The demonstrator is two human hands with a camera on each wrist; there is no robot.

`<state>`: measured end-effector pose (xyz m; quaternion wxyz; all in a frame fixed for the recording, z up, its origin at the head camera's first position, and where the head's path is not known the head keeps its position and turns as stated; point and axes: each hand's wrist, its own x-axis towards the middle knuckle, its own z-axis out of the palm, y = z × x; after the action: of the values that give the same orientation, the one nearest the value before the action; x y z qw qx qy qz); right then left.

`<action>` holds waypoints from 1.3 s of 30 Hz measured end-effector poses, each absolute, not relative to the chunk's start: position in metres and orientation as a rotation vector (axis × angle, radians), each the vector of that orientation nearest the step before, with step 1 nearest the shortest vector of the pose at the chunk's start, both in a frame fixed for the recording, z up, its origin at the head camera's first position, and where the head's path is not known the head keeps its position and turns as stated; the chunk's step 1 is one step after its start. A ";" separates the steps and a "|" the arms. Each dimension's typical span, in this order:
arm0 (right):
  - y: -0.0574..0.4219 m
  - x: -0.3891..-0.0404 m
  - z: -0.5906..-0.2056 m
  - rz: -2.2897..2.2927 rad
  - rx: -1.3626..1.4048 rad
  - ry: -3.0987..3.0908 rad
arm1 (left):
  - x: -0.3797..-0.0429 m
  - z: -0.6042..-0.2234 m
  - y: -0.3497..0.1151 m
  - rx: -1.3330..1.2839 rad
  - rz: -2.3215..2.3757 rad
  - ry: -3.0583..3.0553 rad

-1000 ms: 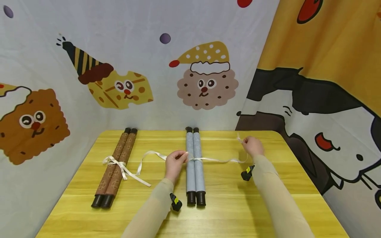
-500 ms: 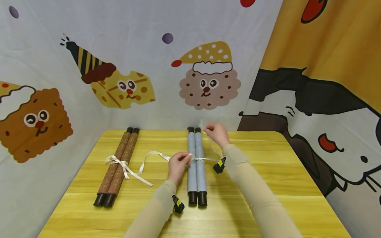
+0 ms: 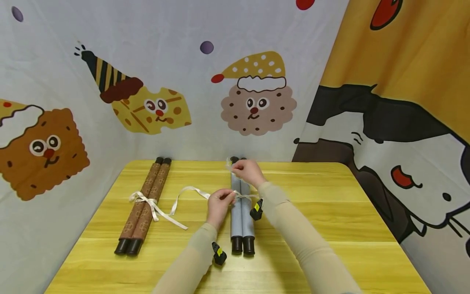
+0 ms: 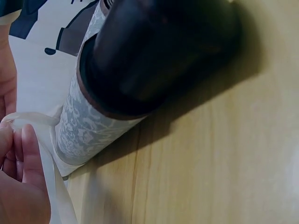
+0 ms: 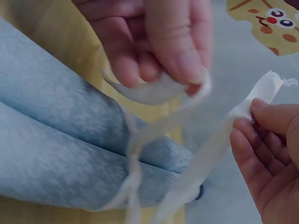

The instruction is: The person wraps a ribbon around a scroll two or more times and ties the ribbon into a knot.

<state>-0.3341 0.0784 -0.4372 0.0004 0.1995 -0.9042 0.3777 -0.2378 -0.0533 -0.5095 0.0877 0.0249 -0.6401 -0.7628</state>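
Note:
Two pale blue patterned scrolls [image 3: 236, 220] with dark end caps lie side by side on the table, a white ribbon [image 5: 134, 170] tied around their middle. My left hand [image 3: 219, 206] is at their left edge; thumb and fingers pinch a loop of the ribbon, as the right wrist view shows. Over the scrolls' far part, my right hand [image 3: 251, 172] pinches the ribbon's frayed free end between thumb and forefinger. In the left wrist view, the left hand [image 4: 23, 172] holds ribbon beside one scroll [image 4: 93, 133], whose dark cap fills the upper middle.
Two brown patterned scrolls [image 3: 145, 204] lie to the left, bound with a white ribbon bow [image 3: 145, 199]. A long ribbon tail [image 3: 187, 189] runs between the pairs. The wooden table [image 3: 312, 228] meets a cartoon-printed cloth [image 3: 176, 143] at its far edge.
My right hand has carried the ribbon end from the right side, leftward and over the far part of the blue scrolls. The left hand keeps its pinch in nearly the same place.

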 end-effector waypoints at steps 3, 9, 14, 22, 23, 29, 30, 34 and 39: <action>0.075 -0.332 -0.443 1.244 0.684 -2.891 | -0.241 -0.516 -0.051 0.095 -2.277 -1.899; 0.079 -0.323 -0.446 1.264 0.774 -2.886 | -0.240 -0.517 -0.048 0.105 -2.267 -1.895; 0.089 -0.317 -0.449 1.311 0.757 -2.861 | -0.230 -0.499 -0.050 0.077 -2.277 -1.882; 0.103 -0.310 -0.455 1.290 0.836 -2.908 | -0.227 -0.485 -0.053 0.060 -2.295 -1.869; 0.104 -0.309 -0.456 1.286 0.865 -2.910 | -0.229 -0.488 -0.053 0.061 -2.306 -1.862; 0.109 -0.306 -0.462 1.228 1.121 -2.835 | -0.244 -0.507 -0.053 0.081 -2.375 -1.782; 0.109 -0.305 -0.464 1.212 1.138 -2.819 | -0.245 -0.509 -0.053 0.088 -2.385 -1.774; 0.106 -0.303 -0.468 1.187 1.099 -2.787 | -0.247 -0.510 -0.052 0.095 -2.412 -1.750; 0.105 -0.299 -0.468 1.168 1.028 -2.793 | -0.248 -0.508 -0.051 0.068 -2.427 -1.763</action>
<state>-0.2992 0.1050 -0.4678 -0.0278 0.3214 -0.8733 0.3650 -0.2483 -0.0515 -0.5083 0.0705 0.0225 -0.5861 -0.8069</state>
